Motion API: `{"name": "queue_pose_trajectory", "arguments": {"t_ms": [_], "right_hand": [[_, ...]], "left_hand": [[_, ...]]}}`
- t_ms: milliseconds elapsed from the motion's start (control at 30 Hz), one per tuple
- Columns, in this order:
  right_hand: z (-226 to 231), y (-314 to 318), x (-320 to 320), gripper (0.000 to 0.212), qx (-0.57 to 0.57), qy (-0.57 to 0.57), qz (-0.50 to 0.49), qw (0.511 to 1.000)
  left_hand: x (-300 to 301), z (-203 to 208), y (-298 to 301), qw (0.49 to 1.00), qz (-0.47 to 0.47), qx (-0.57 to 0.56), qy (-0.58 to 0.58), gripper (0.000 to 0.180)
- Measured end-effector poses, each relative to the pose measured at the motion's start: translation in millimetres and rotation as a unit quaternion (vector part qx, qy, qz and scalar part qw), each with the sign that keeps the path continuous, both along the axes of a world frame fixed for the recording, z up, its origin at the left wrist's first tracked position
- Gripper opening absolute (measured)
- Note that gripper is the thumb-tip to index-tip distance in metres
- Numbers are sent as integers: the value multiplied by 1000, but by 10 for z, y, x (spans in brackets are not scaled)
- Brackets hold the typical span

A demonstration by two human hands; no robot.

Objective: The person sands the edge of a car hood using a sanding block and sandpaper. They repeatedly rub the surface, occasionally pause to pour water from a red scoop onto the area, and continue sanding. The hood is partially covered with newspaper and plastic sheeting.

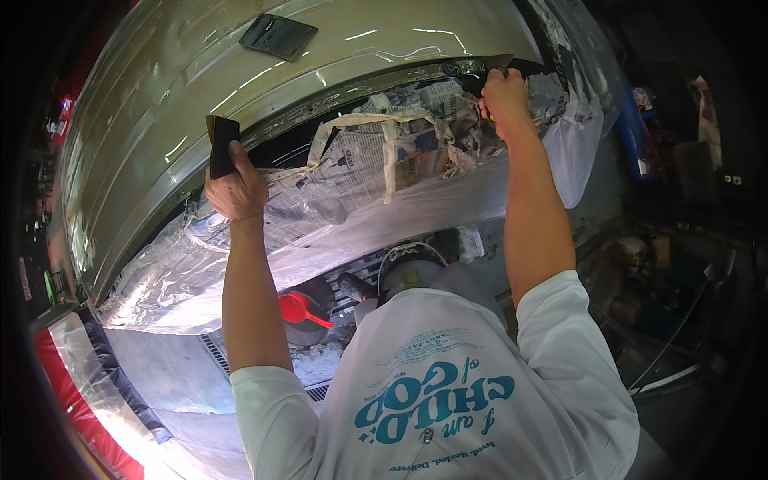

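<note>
My left hand (238, 190) pinches a piece of sandpaper (225, 144), dark on its face with a yellowish-brown edge showing, raised at the panel's near edge. My right hand (506, 98) is closed at the far right end of that edge, its fingers curled. Whatever it grips is mostly hidden; a bit of yellow shows below the fingers. The olive-gold vehicle panel (184, 88) looks wet and glossy. Lying on it is another dark sandpaper piece (278, 37). Newspaper masking (360, 160) with tape runs along the panel's lower edge, wrinkled and torn in places.
Clear plastic sheeting (416, 200) hangs below the newspaper. A red dipper (302, 310) rests at a grey bucket (322, 294) near my legs. Floor drain grates (214, 352) lie to the left. Dark clutter and a curved metal bar (668, 379) stand at the right.
</note>
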State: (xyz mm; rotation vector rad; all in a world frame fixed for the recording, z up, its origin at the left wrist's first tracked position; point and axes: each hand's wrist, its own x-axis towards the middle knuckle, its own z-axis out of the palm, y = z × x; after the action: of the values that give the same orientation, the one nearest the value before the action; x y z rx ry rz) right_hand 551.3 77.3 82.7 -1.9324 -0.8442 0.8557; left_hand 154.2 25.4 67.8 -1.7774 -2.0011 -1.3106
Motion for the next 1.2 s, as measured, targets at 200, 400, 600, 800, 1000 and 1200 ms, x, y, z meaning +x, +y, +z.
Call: {"name": "queue_pose_trajectory", "arguments": {"t_ms": [200, 400, 600, 800, 1000, 1200], "right_hand": [[158, 91, -110, 47, -69, -39, -23, 997], [106, -46, 238, 34, -12, 131, 115, 985], [-10, -29, 85, 53, -6, -4, 20, 1000], [85, 82, 82, 53, -54, -35, 24, 998], [111, -60, 266, 36, -1, 158, 95, 983], [29, -83, 32, 34, -1, -82, 42, 996]], "left_hand": [[9, 12, 12, 1000, -10, 28, -10, 27], [-9, -9, 11, 1000, -13, 23, 5, 27], [-12, -4, 31, 999, -7, 33, 10, 28], [-44, -49, 41, 999, -14, 40, 18, 26], [-53, -53, 26, 1000, -1, 18, 26, 27], [-43, -29, 46, 999, -2, 28, 27, 29]]}}
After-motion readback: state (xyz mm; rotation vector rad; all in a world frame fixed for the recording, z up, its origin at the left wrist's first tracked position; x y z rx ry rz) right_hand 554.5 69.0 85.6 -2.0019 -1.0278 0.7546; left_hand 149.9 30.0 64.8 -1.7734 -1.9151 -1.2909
